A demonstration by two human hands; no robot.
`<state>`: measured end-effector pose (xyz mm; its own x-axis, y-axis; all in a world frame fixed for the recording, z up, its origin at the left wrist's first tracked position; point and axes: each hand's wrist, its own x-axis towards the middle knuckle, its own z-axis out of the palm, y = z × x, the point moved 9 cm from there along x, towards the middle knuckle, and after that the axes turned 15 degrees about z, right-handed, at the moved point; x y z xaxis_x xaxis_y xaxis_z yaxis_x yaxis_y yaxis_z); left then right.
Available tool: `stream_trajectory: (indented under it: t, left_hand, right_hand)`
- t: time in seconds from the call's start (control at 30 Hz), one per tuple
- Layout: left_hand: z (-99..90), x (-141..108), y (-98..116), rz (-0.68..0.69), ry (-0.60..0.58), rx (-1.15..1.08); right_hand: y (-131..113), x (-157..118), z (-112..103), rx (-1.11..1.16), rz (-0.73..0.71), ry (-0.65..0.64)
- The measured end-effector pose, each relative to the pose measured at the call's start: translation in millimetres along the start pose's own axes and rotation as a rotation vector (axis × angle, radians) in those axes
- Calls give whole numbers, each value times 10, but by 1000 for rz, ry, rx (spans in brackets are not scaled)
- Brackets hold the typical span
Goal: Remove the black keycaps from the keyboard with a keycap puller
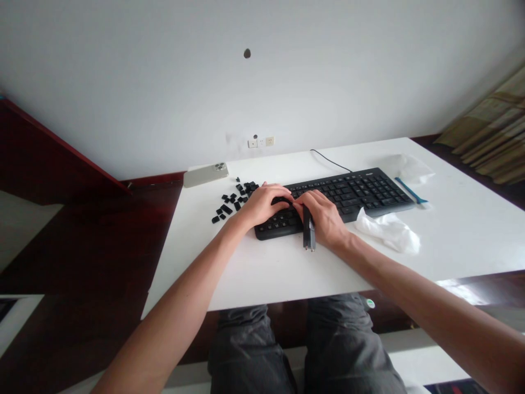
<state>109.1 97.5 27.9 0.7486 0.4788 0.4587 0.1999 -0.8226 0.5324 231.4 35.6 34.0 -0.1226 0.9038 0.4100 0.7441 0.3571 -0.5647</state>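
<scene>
White painted wall (143, 82) stood behind a glossy white table (254, 279), with a row of wall sockets (261, 142) low on it and a striped curtain (488, 128) off to the right. Matte and flat, the black keyboard (336, 200) lay on the table with its long axis running across in front of me, and a thin black cable (330, 160) curved away behind it. My left hand (264, 205) lay curved over the keyboard's left half, fingers down on the keys, holding nothing I could see. My right hand (322, 219) sat just beside it on the keyboard's middle, and a slim black keycap puller (308, 232) stuck out from under it, its long axis pointing toward me, its metal-tipped end reaching past the keyboard's front edge. I couldn't tell whether my right hand was clenched on it, since the hand hid its upper part. Small black keycaps (232, 200) lay scattered just left of the keyboard, with a pale phone (204, 175) behind them; right of the keyboard lay a blue-handled tool (410, 190) and crumpled white plastic (388, 231)
</scene>
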Motion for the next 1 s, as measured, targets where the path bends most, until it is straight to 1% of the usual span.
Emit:
stream_trajectory:
  t: [0.13, 0.23, 0.33, 0.4, 0.5, 0.63, 0.77, 0.83, 0.9, 0.97, 1.0]
  left_hand:
    - [-18, 7, 1, -16, 35, 54]
    - [-109, 4, -33, -41, 75, 68]
    - [-293, -31, -130, -76, 114, 133]
    - [-438, -87, -242, -131, 140, 216]
    - [-554, -175, -400, -215, 100, 348]
    - [-556, -229, -478, -245, 20, 395]
    - [-555, -212, -441, -230, 29, 390]
    - [-537, -174, -375, -194, 47, 383]
    - [-478, -116, -266, -126, 44, 353]
    - [-385, -58, -145, -64, 8, 299]
    - [-335, -40, -102, -56, -22, 263]
  right_hand:
    - [-1, 23, -54, 32, 25, 52]
    - [29, 40, -109, 75, 68, 99]
    - [34, 50, -94, 118, 81, 59]
    - [48, 60, -87, 150, 107, 28]
    - [76, 84, -73, 172, 165, -28]
    - [46, 115, -24, 168, 170, -132]
    - [24, 135, -17, 170, 162, -161]
    - [23, 144, -31, 168, 160, -148]
    - [15, 150, -36, 170, 149, -147]
    - [6, 159, -33, 174, 138, -162]
    - [3, 167, -31, 176, 135, -171]
